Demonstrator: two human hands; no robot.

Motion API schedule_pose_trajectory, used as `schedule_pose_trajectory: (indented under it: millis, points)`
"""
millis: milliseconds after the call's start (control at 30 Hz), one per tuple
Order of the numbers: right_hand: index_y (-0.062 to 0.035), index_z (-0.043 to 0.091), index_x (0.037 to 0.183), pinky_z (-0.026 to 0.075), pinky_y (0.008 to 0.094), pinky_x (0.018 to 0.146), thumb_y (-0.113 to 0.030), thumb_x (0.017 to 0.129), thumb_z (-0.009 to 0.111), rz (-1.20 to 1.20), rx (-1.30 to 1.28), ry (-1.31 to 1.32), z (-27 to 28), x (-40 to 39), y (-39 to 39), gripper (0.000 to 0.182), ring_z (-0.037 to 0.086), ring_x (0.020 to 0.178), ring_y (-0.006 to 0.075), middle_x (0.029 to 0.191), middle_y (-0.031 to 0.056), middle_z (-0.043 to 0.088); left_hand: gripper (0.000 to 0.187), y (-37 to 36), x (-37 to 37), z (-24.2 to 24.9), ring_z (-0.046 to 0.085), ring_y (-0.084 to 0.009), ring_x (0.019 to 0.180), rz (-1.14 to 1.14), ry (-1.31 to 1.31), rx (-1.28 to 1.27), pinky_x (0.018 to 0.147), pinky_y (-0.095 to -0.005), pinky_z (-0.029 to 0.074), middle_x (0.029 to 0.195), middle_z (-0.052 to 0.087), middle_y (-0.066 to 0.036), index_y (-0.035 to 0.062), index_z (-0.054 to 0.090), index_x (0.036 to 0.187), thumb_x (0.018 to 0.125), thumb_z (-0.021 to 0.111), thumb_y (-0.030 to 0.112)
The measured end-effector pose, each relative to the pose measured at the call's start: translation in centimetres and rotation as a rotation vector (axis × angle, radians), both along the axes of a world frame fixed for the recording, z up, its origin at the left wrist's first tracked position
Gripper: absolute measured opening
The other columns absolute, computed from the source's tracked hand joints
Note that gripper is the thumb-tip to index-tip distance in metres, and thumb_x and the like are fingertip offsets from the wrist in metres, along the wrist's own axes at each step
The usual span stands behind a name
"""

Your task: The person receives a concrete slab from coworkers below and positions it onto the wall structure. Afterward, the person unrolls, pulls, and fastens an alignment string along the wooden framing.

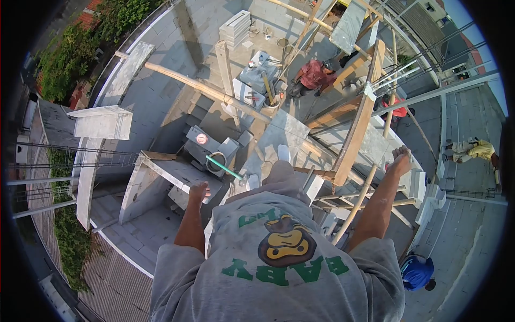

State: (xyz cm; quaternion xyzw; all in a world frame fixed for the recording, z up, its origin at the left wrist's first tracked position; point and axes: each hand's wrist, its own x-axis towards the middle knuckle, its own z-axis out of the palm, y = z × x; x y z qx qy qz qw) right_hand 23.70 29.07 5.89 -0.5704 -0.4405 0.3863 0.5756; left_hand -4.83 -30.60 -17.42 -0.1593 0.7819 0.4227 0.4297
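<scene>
The left grip (199,193) is seen released, fingers spread, with nothing grasped. It is placed at the near end of a pale slab edge (166,174), which runs away from it to the left; whether the two are touching cannot be told. By the right grip (400,160), the pale blockwork (416,185) is found just below and outward; whether that hand is clenched on anything cannot be told.

Both masonry pieces can be judged heavy, stiff and gritty rather than slippery, with corners that may be chipped. They would best be taken by a flat palm over the top edge, away from the corners. The bamboo pole (358,208), inward and below the right grip, can be judged lighter, smooth and rigid, best held around its middle.
</scene>
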Motion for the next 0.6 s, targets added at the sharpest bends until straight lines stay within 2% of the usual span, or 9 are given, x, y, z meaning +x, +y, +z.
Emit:
schedule_pose_trajectory:
  millis: [67, 167, 300, 367, 500, 600]
  points:
    - [0.0103, 0.058, 0.089, 0.051, 0.0289, 0.062, -0.018, 0.086, 0.045, -0.051, 0.155, -0.005, 2.5, 0.7, 0.8, 0.031, 0.059, 0.067, 0.0204, 0.081, 0.0152, 0.059, 0.035, -1.3, 0.1, -0.8, 0.062, -0.0169, 0.061, 0.037, -0.023, -0.036, 0.048, -0.028, 0.044, 0.089, 0.064, -0.01, 0.0054, 0.055, 0.108, 0.082, 0.052, 0.028]
    - [0.009, 0.057, 0.096, 0.052, 0.0303, 0.065, -0.02, 0.085, 0.049, -0.037, 0.247, 0.036, 5.2, 2.5, 2.5, 0.032, 0.06, 0.07, 0.0224, 0.086, 0.0152, 0.06, 0.034, -2.3, 0.4, -0.8, 0.061, -0.0168, 0.058, 0.067, -0.029, -0.043, 0.045, -0.0274, 0.043, 0.086, 0.064, -0.01, 0.0045, 0.055, 0.108, 0.082, 0.052, 0.027]
    - [0.0081, 0.058, 0.097, 0.051, 0.0317, 0.069, -0.024, 0.087, 0.05, 0.129, 0.145, -0.026, 6.6, 0.8, 0.2, 0.035, 0.059, 0.073, 0.0215, 0.086, 0.0146, 0.06, 0.033, -2.4, 0.8, -1.6, 0.061, -0.0162, 0.057, 0.077, -0.069, 0.0, 0.045, -0.0269, 0.043, 0.085, 0.064, -0.01, 0.0048, 0.055, 0.108, 0.082, 0.052, 0.026]
    - [0.0069, 0.058, 0.096, 0.05, 0.0299, 0.067, -0.024, 0.087, 0.049, 0.208, 0.047, -0.079, 4.9, -0.9, -1.4, 0.034, 0.058, 0.07, 0.0202, 0.085, 0.0143, 0.06, 0.033, -1.0, 1.0, -0.4, 0.061, -0.0162, 0.058, 0.029, -0.055, -0.022, 0.046, -0.0271, 0.043, 0.085, 0.064, -0.01, 0.0052, 0.055, 0.108, 0.082, 0.052, 0.025]
    - [0.0068, 0.061, 0.087, 0.05, 0.0279, 0.054, -0.022, 0.085, 0.051, 0.333, -0.158, -0.108, -1.3, -4.7, -5.7, 0.031, 0.058, 0.058, 0.0174, 0.073, 0.0124, 0.06, 0.033, 1.4, 1.2, 0.0, 0.061, -0.0166, 0.061, -0.016, -0.035, 0.006, 0.049, -0.0277, 0.044, 0.086, 0.063, -0.009, 0.0055, 0.055, 0.107, 0.083, 0.051, 0.026]
    - [0.0052, 0.061, 0.087, 0.049, 0.0283, 0.056, -0.023, 0.084, 0.05, 0.468, -0.31, -0.184, -5.7, -6.6, -8.9, 0.03, 0.057, 0.058, 0.0175, 0.075, 0.0108, 0.061, 0.032, 3.2, 0.7, 0.7, 0.062, -0.0168, 0.062, -0.038, -0.014, 0.041, 0.05, -0.0281, 0.044, 0.085, 0.063, -0.009, 0.0052, 0.056, 0.106, 0.083, 0.051, 0.028]
